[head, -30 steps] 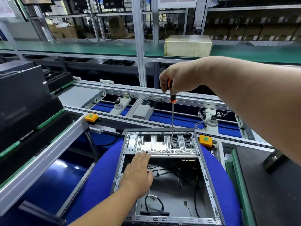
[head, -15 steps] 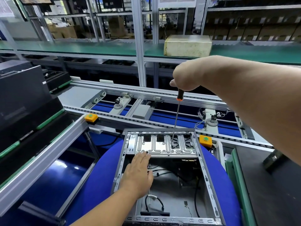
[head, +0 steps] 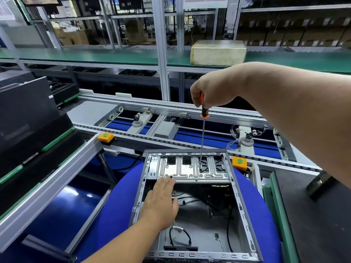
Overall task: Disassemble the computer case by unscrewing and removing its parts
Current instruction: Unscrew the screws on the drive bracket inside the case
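Observation:
An open grey computer case lies on a round blue pad, with loose black cables inside. A ribbed silver bracket plate spans its far end. My right hand grips the orange-and-black handle of a long screwdriver, held upright. The tip sits on a screw in the plate, right of its middle. My left hand rests flat, fingers straight, on the plate's near left edge.
A conveyor with blue belts runs behind the case. Two orange boxes with green buttons stand at its corners. A black unit sits at the left, a dark mat at the right, a beige box on the green shelf.
My right hand has turned the screwdriver handle, swinging right and back left, while the tip stays on the same screw. My left hand has not moved.

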Demonstrator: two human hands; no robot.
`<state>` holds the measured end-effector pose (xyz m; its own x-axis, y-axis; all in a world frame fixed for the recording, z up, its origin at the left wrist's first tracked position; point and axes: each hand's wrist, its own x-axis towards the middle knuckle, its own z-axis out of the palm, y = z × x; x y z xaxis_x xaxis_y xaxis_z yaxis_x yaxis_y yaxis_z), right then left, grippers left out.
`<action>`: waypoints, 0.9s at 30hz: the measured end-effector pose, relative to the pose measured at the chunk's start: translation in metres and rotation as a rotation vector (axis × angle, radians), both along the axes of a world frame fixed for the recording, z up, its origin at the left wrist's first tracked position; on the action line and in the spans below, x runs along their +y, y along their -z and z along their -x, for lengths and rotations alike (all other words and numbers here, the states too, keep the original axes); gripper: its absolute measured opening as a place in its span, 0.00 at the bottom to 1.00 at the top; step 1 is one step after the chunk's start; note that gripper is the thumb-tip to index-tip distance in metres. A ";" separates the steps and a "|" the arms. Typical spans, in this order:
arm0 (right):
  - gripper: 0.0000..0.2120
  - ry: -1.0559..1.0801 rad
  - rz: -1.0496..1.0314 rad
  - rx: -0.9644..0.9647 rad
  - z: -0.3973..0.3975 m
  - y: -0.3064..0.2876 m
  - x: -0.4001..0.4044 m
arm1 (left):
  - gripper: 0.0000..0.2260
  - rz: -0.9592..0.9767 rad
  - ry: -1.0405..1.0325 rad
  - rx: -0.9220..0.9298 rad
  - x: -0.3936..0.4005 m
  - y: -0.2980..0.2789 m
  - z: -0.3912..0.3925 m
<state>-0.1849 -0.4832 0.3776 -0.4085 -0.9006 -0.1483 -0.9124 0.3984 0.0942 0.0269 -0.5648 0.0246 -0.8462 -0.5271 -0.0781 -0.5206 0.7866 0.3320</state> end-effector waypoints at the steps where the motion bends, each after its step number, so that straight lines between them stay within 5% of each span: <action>1: 0.08 0.005 0.012 -0.001 0.000 0.001 -0.001 | 0.32 0.001 0.000 -0.001 0.000 0.000 0.000; 5: 0.03 0.028 0.050 -0.003 0.000 0.007 -0.004 | 0.32 0.001 0.000 -0.005 0.000 0.000 -0.001; 13: 0.24 0.101 0.083 0.289 0.005 0.020 -0.004 | 0.32 -0.007 -0.004 -0.004 0.001 0.000 -0.001; 19: 0.05 0.032 0.265 0.048 0.016 0.026 -0.001 | 0.32 -0.008 -0.005 -0.003 0.001 -0.002 -0.001; 22: 0.10 0.000 0.323 -0.175 0.015 0.025 0.002 | 0.32 -0.003 -0.007 -0.005 0.002 -0.003 -0.001; 27: 0.17 0.007 0.339 -0.251 0.011 0.026 0.007 | 0.32 -0.001 -0.010 -0.004 0.002 -0.005 0.000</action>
